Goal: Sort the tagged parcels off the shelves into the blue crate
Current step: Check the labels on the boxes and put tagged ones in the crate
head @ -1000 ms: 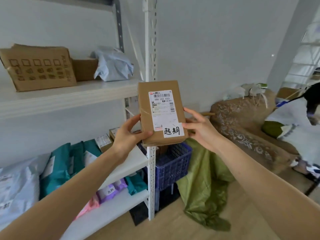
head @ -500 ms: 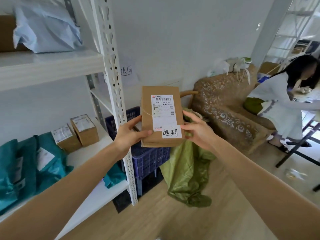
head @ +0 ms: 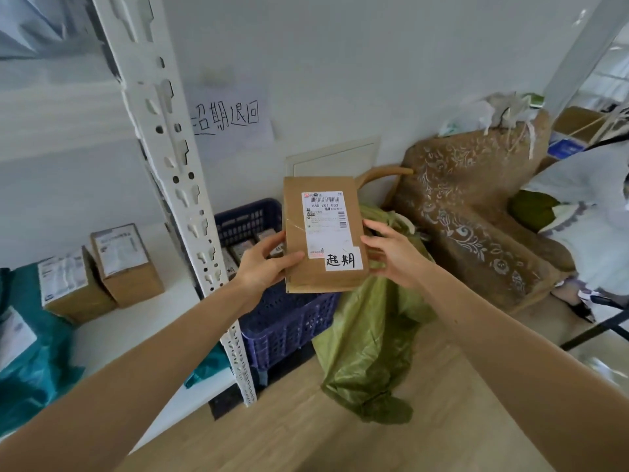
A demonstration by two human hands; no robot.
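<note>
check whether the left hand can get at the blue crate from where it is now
Probably yes. The left hand sits right over the open top of the blue crate, nothing between them; the shelf upright stands off to its left. But it and the right hand both grip the tagged parcel.

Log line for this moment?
left hand: grips tagged parcel | right hand: holds its right edge | blue crate: below, parcel not yet in

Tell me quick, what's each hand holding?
Left hand: grips the brown parcel by its left edge.
Right hand: holds the parcel's right edge.
</note>
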